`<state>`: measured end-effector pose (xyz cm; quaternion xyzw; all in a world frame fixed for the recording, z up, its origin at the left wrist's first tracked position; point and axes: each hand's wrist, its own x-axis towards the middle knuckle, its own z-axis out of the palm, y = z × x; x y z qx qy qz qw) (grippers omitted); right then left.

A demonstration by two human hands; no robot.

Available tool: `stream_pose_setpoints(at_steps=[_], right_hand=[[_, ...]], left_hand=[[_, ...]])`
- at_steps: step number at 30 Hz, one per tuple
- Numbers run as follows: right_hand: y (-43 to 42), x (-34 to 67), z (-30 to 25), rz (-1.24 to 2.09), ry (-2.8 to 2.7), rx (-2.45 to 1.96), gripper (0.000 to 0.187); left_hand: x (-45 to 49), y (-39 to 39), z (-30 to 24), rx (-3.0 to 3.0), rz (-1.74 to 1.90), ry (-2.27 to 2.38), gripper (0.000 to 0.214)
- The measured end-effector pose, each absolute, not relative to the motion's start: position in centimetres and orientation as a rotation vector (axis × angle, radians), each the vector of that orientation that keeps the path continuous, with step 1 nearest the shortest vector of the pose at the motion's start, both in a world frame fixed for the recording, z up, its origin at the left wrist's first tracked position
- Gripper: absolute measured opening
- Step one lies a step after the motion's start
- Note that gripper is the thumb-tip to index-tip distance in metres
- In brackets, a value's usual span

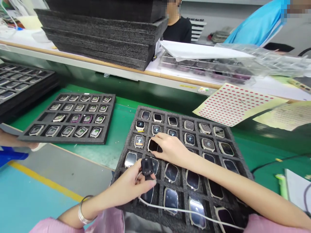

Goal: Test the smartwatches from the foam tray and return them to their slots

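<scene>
A black foam tray (239, 165) in front of me holds several smartwatch bodies in square pockets. My right hand (170, 147) rests on the tray's middle, fingers closed on one dark-screened watch body (152, 145) in its pocket. My left hand (134, 184), with a silver bangle on the wrist, pinches a small black charging puck (147, 167) just above the tray's near-left part. A white cable (184, 211) runs from the puck across the tray's front row to the right.
A second foam tray (108, 123) of watch bodies lies to the left on the green belt (119, 129). More trays are stacked far left and on the shelf behind. A sheet of red dot stickers (230, 103) hangs at right. Two people stand behind the shelf; another person's arm enters at left.
</scene>
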<state>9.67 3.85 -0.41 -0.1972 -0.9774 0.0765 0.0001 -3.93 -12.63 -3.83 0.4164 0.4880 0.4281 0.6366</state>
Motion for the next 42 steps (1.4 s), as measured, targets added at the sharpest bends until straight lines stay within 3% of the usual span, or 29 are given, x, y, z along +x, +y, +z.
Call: stream_pose_setpoints(at_steps=[5, 8, 12, 17, 25, 42], right_hand=[[2.0, 11.1, 1.6, 0.783, -2.829, -0.330, 0.026], [0.2, 11.3, 1.3, 0.685, -2.926, -0.137, 0.031], [-0.4, 10.9, 0.4, 0.556, -2.976, -0.083, 0.029], [0.1, 10.8, -0.2, 0.705, -2.924, -0.079, 0.028], [0.0, 11.0, -1.8, 1.060, -2.693, -0.090, 0.031], [-0.1, 11.2, -2.4, 1.064, -2.686, -0.101, 0.043]], left_hand=[[-4.2, -11.9, -5.0, 0.839, 0.974, 1.083, 0.040], [-4.4, -11.9, -5.0, 0.866, 1.018, 1.111, 0.050], [-4.1, -11.9, -4.4, 0.878, 1.005, 1.127, 0.044], [-3.8, -11.8, -4.1, 0.864, 1.008, 1.183, 0.033], [-4.2, -11.9, -3.8, 0.803, 1.061, 1.117, 0.040], [-4.2, -12.1, -4.3, 0.798, 1.071, 1.107, 0.046]])
